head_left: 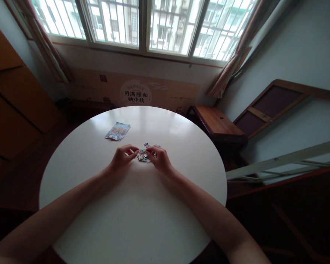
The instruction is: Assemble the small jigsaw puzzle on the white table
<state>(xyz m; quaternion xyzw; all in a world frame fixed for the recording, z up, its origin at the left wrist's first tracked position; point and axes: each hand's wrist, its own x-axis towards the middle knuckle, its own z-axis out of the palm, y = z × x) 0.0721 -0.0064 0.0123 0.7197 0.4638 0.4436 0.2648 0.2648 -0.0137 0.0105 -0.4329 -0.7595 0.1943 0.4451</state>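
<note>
A small heap of jigsaw puzzle pieces [143, 158] lies on the round white table [132, 205], in blue, white and tan. My left hand [123, 154] is at the heap's left edge, its thumb and fingertips pinched together. From the right, my right hand [161, 158] reaches over the heap with its fingers curled in and closed at the tips. Pale blue bits show between the two sets of fingertips, but what each hand grips is too small to make out. The right hand hides part of the heap.
A colourful printed packet [117, 131] lies flat on the table, beyond my left hand. Past the table's right edge stands a wooden bench [218, 119]. A printed cardboard panel [165, 86] is below the barred window, and wooden cabinets [13, 106] are at left.
</note>
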